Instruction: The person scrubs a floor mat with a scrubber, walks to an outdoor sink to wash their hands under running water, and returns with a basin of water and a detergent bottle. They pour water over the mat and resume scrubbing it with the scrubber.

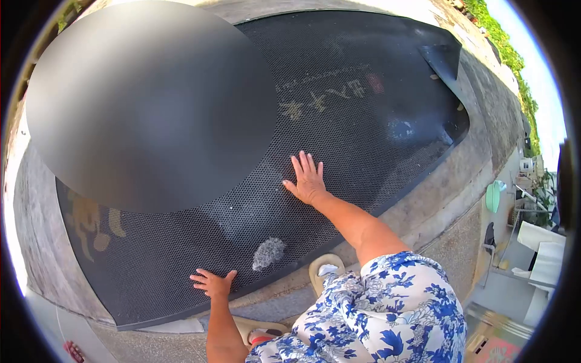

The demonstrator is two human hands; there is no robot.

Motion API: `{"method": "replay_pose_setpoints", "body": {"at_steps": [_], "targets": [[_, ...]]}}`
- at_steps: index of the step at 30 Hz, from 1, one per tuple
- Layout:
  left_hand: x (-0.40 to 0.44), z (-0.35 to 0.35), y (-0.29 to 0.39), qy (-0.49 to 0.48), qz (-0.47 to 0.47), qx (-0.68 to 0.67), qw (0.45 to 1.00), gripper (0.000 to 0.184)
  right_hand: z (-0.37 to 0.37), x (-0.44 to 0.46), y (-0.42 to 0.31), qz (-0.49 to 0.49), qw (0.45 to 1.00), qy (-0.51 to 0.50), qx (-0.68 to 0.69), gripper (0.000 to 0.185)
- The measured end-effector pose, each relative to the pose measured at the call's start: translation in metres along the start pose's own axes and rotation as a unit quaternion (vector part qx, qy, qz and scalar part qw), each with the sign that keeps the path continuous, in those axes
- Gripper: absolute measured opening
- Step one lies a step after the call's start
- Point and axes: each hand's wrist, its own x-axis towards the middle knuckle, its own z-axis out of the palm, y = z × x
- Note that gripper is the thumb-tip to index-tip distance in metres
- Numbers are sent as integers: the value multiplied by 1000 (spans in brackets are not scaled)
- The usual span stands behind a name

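Note:
A large black mat [357, 145] with a honeycomb texture and faded yellow characters covers the ground ahead. My right hand [307, 180] is over the middle of the mat, palm down with its fingers spread and holding nothing. Lower and to the left, near the mat's front edge, is my left hand [213, 283], also spread and holding nothing. Between the hands, closer to the left one, a grey scouring ball [269, 253] lies on the mat. The mat's far right corner [445, 59] is folded over.
A blurred oval hides the upper left. Concrete [445, 193] borders the mat. My sandalled feet are below its front edge. To the right are a green object [495, 196], metal frames and white panels [548, 260]. Greenery [511, 54] lines the far right.

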Motion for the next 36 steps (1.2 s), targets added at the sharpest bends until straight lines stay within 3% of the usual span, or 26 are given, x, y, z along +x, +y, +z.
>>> {"method": "replay_pose_setpoints", "body": {"at_steps": [2,4,6,12,14,16,17,24,36], "targets": [[2,2,-4,27,3,-31,999,119,-11,-34,14,-10,1000,11,-16,80],[32,24,-18,121,-24,-162,979,108,-5,-64,26,75,997,-21,15,80],[43,19,-13,168,-122,-195,959,98,15,-83,40,116,993,-30,18,82],[86,6,18,251,-136,-173,943,89,49,-85,38,112,993,34,-24,85],[97,9,39,226,-171,-104,953,87,52,-85,39,108,994,23,-24,86],[108,24,46,290,-234,-45,927,85,54,-83,40,106,994,12,-27,88],[113,31,41,327,-215,-61,918,84,57,-82,42,99,995,13,-30,89],[112,31,36,341,-165,-106,919,87,63,-80,45,95,995,1,-37,89],[109,23,39,319,-139,-172,922,94,61,-77,46,109,991,-45,-60,93]]}}
